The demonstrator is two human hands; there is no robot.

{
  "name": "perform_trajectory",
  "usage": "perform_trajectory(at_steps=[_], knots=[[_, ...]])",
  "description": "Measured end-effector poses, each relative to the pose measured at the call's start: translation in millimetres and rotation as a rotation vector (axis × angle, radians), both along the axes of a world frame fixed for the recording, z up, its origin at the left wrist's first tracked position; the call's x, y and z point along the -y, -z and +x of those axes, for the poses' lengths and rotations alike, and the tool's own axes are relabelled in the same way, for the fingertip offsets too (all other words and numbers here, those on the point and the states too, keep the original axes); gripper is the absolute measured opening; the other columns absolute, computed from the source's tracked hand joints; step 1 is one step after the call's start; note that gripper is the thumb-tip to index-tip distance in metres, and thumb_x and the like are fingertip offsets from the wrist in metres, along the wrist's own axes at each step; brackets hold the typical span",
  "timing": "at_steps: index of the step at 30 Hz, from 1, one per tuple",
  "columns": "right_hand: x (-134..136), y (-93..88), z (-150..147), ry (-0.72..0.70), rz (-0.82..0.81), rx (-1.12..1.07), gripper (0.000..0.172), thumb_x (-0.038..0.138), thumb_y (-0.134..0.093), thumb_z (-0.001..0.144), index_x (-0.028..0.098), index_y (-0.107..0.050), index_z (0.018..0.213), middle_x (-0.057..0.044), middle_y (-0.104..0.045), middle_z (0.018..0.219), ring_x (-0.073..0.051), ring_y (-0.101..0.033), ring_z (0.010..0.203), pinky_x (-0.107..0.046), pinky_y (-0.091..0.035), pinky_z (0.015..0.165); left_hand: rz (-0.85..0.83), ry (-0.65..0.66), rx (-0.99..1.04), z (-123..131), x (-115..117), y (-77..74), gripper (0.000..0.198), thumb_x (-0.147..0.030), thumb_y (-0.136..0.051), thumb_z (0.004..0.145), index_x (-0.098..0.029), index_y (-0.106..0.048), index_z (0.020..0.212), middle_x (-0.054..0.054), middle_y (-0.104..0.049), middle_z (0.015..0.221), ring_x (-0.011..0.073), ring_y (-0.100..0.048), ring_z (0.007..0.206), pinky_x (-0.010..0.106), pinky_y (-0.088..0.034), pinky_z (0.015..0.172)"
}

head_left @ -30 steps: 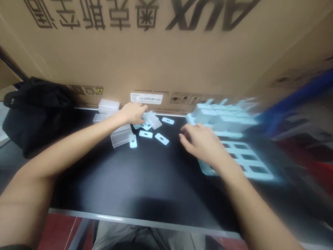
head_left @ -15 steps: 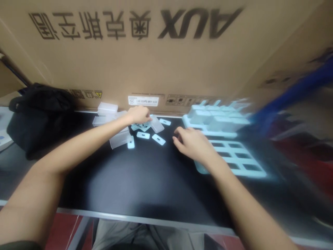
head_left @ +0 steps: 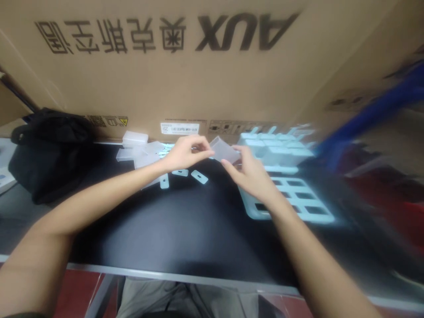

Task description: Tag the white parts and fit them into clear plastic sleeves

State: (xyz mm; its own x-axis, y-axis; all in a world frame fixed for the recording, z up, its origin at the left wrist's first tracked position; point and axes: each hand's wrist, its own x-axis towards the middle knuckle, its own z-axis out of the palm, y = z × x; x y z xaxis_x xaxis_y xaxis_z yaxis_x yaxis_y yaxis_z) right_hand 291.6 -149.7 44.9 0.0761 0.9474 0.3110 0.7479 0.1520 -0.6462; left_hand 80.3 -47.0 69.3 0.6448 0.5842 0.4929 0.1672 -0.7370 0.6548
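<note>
Between my two hands, above the table, is a translucent popsicle mould cup [head_left: 225,151], tilted. My right hand [head_left: 250,170] grips its right end with thumb and fingers. At its left edge, the thumb and forefinger of my left hand [head_left: 187,152] pinch the cup. Several more translucent mould cups [head_left: 135,139] lie piled to the left, partly behind my left forearm. Around my left hand lie small pale blue slotted lids [head_left: 199,177], some of them covered by the hand.
At the right stands a pale blue rack [head_left: 318,214] with rectangular openings. Behind it is a set of filled-in mould cups with sticks [head_left: 278,148]. A black bag [head_left: 49,154] sits at the left. A large cardboard box [head_left: 185,84] walls off the back of the black table [head_left: 179,229].
My left hand has moved right, bringing a mould cup up from the pile of lids. My right hand has risen slightly and closed on the cup's other end.
</note>
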Motion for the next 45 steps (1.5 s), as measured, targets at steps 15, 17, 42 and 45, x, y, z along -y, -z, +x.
perform_trajectory(at_steps=[15, 17, 42, 45], knots=[[5.6, -16.4, 7.3, -0.072, 0.088, 0.19, 0.017, 0.04, -0.058, 0.087, 0.024, -0.051, 0.086, -0.002, -0.062, 0.075, -0.017, -0.056, 0.064, -0.031, -0.044, 0.067, 0.566, -0.034, -0.746, -29.7, 56.9, 38.7, 0.025, -0.028, -0.049, 0.102, -0.016, -0.071, 0.101, 0.012, -0.072, 0.109, 0.0271, -0.067, 0.107, 0.042, -0.051, 0.1], [7.2, -17.3, 6.1, -0.129, 0.064, 0.185, 0.018, 0.04, -0.058, 0.088, 0.023, -0.053, 0.092, -0.001, -0.063, 0.075, -0.017, -0.056, 0.063, -0.03, -0.044, 0.065, 0.549, -0.017, -0.752, -31.8, 67.3, 43.9, 0.023, -0.029, -0.049, 0.102, -0.017, -0.069, 0.1, 0.01, -0.071, 0.101, 0.0247, -0.067, 0.095, 0.039, -0.053, 0.09], [34.2, -20.9, -26.8, -0.506, -0.094, 0.313, 0.017, 0.03, -0.056, 0.093, 0.023, -0.055, 0.109, -0.004, -0.07, 0.093, -0.017, -0.063, 0.074, -0.027, -0.045, 0.064, 0.014, -0.072, -0.519, -41.0, 74.7, 57.4, 0.038, -0.04, -0.068, 0.08, -0.024, -0.046, 0.107, 0.005, -0.065, 0.102, 0.0249, -0.065, 0.087, 0.037, -0.051, 0.069], [35.5, -20.8, -31.0, -0.509, -0.098, 0.336, 0.012, 0.029, -0.054, 0.094, 0.023, -0.053, 0.104, -0.002, -0.067, 0.089, -0.016, -0.062, 0.071, -0.027, -0.042, 0.063, 0.029, -0.078, -0.528, -41.1, 73.9, 59.1, 0.038, -0.04, -0.068, 0.08, -0.024, -0.047, 0.107, 0.005, -0.064, 0.101, 0.0256, -0.065, 0.087, 0.037, -0.051, 0.07]])
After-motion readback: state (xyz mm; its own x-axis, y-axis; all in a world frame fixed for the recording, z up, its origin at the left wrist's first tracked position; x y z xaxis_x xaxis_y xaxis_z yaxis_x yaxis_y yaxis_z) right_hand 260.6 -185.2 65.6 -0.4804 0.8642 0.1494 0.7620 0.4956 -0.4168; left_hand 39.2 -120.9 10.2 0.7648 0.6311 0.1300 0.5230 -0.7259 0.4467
